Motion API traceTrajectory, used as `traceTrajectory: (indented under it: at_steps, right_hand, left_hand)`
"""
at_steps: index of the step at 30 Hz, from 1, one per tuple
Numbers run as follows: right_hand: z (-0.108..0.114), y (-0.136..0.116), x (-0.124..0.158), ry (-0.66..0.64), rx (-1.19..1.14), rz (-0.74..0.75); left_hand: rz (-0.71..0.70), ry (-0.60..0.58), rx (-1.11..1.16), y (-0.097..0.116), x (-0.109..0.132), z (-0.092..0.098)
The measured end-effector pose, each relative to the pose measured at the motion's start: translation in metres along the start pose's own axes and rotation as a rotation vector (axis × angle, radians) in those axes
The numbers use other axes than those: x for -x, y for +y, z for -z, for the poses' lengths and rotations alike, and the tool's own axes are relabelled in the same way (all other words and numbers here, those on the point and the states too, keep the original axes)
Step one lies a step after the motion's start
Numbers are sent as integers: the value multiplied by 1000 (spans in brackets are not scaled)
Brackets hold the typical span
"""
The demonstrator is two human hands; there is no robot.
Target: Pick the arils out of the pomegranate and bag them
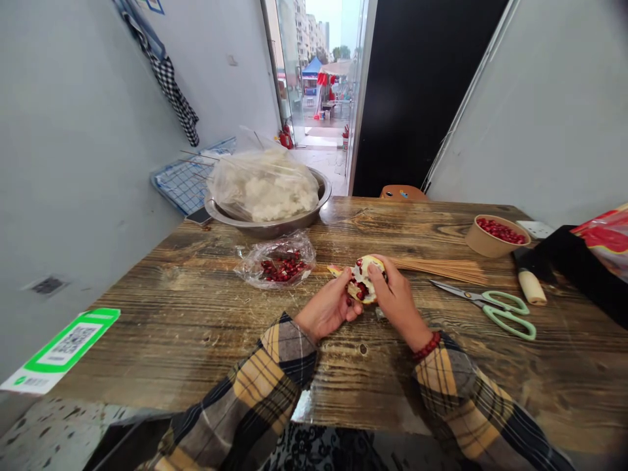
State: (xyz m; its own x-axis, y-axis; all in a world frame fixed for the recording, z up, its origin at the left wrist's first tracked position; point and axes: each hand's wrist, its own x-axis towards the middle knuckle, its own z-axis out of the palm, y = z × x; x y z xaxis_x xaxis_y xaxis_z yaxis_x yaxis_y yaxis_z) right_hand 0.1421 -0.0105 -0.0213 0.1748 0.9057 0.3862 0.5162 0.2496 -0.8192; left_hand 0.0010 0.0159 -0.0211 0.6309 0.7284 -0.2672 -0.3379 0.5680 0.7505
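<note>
A broken-open pomegranate piece (364,280), pale rind with dark red seeds, is held over the middle of the wooden table (196,314). My left hand (328,309) grips its left side with curled fingers. My right hand (396,294) wraps over its right side, thumb pressing among the seeds. Both wrists come out of plaid sleeves, and a red bead bracelet sits on my right wrist. A clear plastic bag with loose red seeds (278,263) lies just left of the fruit.
A metal basin (275,222) with a bag of white stuff stands at the back. Bamboo skewers (441,267), green-handled scissors (495,306), a small knife (532,285) and a paper bowl of seeds (496,235) lie to the right. A phone (199,215) sits beside the basin.
</note>
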Motion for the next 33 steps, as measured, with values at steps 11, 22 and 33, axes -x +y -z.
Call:
traceTrajectory:
  at_steps: [11,22,33]
  right_hand:
    - [-15,13,-1,52,-511,-345]
    - [-17,2,-1,75,-774,-574]
    - [-18,1,-1,72,-847,-613]
  left_hand:
    - [-107,31,-9,-9,-1,-1]
    - [-158,55,-56,-10,-1,-2]
    - [-172,79,-83,-10,0,-4]
